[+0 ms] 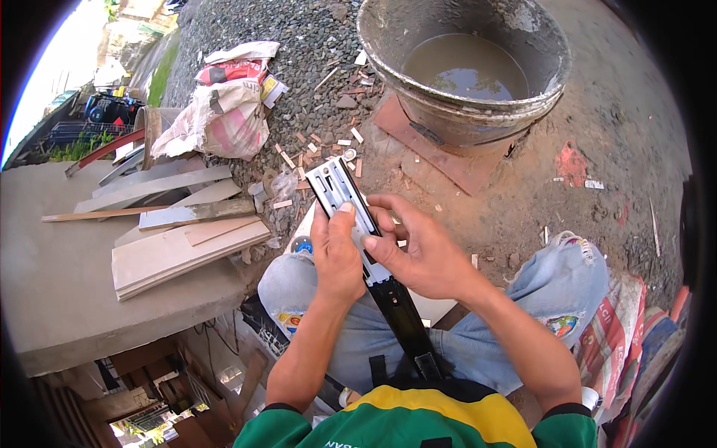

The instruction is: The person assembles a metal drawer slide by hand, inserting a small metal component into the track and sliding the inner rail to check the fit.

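Above the lap, both hands grip a drawer slide [357, 224], a silver rail sliding out of a black channel. Left hand [337, 257] is wrapped around its left edge, thumb pressed on the silver face. Right hand [418, 250] pinches the right edge with curled fingers. Behind stands a cement-crusted tub [463, 112] of murky water; boards [179, 243] lie stacked at left beside a torn sack [224, 112].

black and silver drawer slide [366, 239], grey basin [463, 75]
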A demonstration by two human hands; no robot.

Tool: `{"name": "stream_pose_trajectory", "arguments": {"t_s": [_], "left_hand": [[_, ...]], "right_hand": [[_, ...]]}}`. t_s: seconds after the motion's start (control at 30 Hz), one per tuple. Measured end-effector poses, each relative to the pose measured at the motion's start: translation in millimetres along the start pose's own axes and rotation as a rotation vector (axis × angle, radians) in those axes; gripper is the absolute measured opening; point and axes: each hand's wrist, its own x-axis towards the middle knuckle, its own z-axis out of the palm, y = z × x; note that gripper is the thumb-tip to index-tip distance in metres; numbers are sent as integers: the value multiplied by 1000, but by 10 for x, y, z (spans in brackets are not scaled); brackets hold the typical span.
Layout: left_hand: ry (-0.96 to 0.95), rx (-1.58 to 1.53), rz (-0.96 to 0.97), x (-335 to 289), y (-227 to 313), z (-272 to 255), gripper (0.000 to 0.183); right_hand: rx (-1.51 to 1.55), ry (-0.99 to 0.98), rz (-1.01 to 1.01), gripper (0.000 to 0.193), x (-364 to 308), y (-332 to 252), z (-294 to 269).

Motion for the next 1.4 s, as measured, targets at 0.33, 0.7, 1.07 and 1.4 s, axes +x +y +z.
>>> {"name": "stream_pose_trajectory", "arguments": {"t_s": [0.33,0.7,1.07,1.4], "left_hand": [[-37,-167,-39,46,76,-3,40],[-221,99,-18,138,402,-103,59],[-266,246,-80,152,651,-113,74],[-182,528,-8,-48,1058,-361,64]], "right_hand": [[196,207,-9,47,-97,193,331],[326,-47,313,46,-76,-67,272],[382,-135,202,36,-99,28,323],[440,-263,172,40,30,-109,602]]}}
